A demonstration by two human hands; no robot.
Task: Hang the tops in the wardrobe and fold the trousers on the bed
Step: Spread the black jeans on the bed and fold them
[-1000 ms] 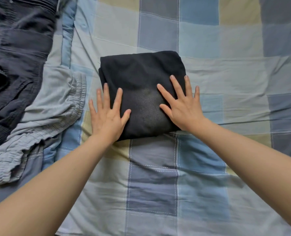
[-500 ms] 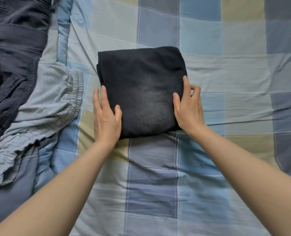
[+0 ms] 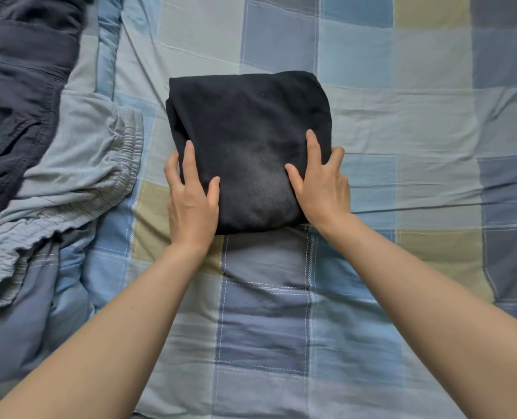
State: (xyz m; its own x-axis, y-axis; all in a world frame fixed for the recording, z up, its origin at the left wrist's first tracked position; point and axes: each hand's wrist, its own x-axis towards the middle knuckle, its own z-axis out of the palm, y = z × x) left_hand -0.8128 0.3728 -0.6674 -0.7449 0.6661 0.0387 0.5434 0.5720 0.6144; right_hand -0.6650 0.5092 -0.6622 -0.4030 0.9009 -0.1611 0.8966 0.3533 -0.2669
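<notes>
Now the folded black trousers (image 3: 248, 146) are clamped at both sides, left hand (image 3: 192, 201) and right hand (image 3: 320, 189) curled in from flat. Grey trousers (image 3: 78, 164) and dark trousers (image 3: 15, 86) are heaped just left on the checked bedcover (image 3: 402, 116).

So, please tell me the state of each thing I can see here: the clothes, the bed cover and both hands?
black trousers: folded into a compact square, lying flat on the bed.
grey trousers: unfolded, crumpled at the left.
dark garment: unfolded, heaped at the far left.
checked bed cover: spread out, slightly wrinkled.
left hand: gripping the black trousers' left edge.
right hand: gripping their right edge.
</notes>
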